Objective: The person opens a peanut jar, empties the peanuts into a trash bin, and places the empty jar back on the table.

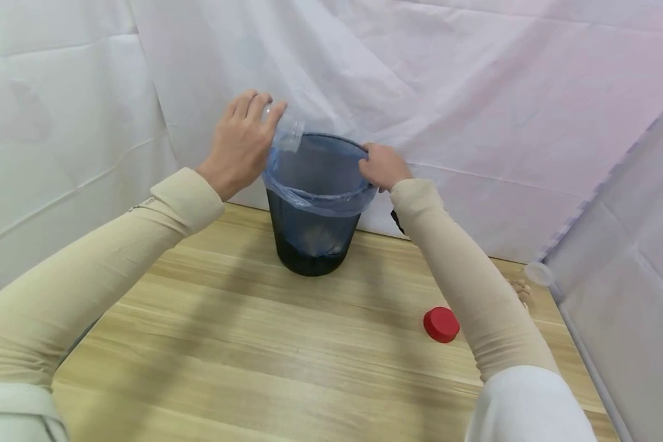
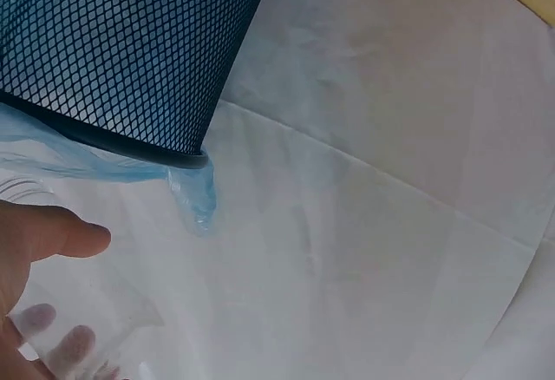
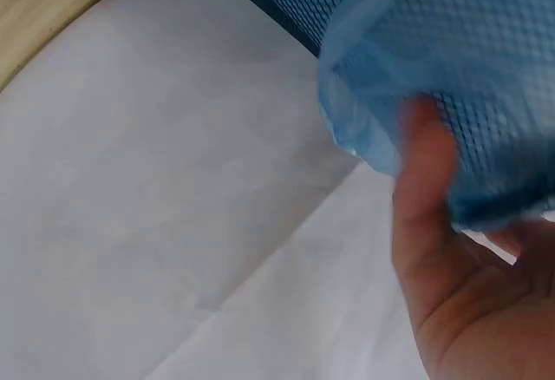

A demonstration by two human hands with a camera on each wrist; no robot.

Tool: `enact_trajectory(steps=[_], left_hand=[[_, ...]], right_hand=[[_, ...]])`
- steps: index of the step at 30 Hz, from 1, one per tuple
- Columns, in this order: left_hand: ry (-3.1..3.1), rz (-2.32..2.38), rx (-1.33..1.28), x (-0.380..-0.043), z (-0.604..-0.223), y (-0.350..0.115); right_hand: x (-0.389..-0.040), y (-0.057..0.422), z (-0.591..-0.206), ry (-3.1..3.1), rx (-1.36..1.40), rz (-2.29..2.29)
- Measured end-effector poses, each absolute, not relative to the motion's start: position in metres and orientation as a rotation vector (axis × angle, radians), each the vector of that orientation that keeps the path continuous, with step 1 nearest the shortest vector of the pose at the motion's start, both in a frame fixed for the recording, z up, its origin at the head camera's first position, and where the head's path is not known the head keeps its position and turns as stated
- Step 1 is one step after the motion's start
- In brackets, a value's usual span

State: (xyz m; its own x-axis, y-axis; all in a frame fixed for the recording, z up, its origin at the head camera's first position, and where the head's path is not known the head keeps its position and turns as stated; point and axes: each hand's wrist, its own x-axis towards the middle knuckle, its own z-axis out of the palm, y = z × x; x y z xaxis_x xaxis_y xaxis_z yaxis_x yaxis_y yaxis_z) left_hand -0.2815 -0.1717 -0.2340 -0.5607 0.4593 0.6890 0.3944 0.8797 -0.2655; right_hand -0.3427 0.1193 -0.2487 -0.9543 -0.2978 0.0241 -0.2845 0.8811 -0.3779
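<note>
Left hand (image 1: 243,138) grips a clear plastic jar (image 1: 290,134), tilted, mouth toward the opening of a round black mesh bin (image 1: 309,265). Bin stands on the pale wood-grain worktop (image 1: 265,356); translucent blue plastic liner (image 1: 331,204) folded over rim. Right hand (image 1: 385,167) grips rim's right side. Farther right: round red cap (image 1: 441,325), small tan pieces (image 1: 522,290), clear round disc (image 1: 539,274).

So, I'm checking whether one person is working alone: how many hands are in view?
2. The left hand holds a clear jar, tilted, at one side of the bin; the right hand grips the other side. No other hand shows.
</note>
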Motion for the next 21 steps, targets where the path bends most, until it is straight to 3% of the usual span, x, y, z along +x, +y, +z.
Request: enact_trajectory(steps=[11, 21], left_hand=[[-2.301, -0.234, -0.384, -0.251, -0.207, -0.189], [-2.297, -0.615, -0.192, -0.223, -0.220, -0.209]], right_hand=[[-0.315, 0.140, -0.218, 3.089, -0.503, -0.466], [-0.271, 0.158, -0.197, 3.146, -0.554, -0.423]])
